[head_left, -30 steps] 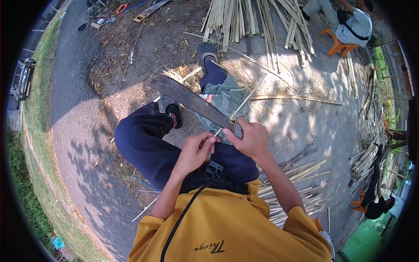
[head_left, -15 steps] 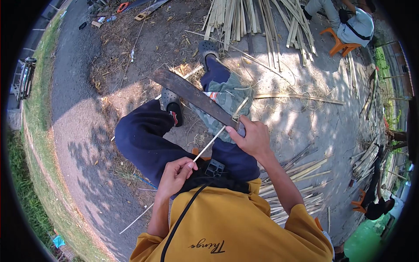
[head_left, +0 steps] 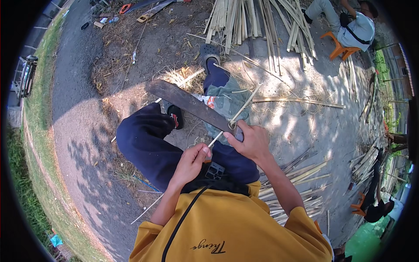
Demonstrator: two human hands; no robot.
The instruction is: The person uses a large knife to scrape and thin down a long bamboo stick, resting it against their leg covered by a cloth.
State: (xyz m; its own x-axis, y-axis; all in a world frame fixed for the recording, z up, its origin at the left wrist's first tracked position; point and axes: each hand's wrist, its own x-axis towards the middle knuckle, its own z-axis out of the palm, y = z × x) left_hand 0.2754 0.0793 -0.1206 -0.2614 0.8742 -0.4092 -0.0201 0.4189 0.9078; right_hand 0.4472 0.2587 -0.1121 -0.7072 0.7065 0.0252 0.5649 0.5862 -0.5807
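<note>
My right hand (head_left: 252,142) is wrapped round the handle of a machete (head_left: 187,103), whose long dark blade points up and to the left across my legs. A thin pale bamboo strip (head_left: 216,139) is pinched in my left hand (head_left: 191,163). It runs diagonally up to the right, meeting the blade close to my right thumb, and its far end sticks out beyond. Thin curled shavings show where strip and blade meet. Below them, a grey-green cloth (head_left: 238,99) lies over my right leg. My right fingers partly hide the handle.
Long bamboo slats (head_left: 235,22) are heaped ahead, and more split strips (head_left: 301,174) lie on the ground at my right. A handsaw (head_left: 155,11) rests at the far left. Two people sit on orange stools (head_left: 339,47) to the right. Shavings (head_left: 181,76) litter the ground.
My left hand has moved up and to the right, nearer the machete. More of the bamboo strip now sticks out past the blade. The right hand has barely moved.
</note>
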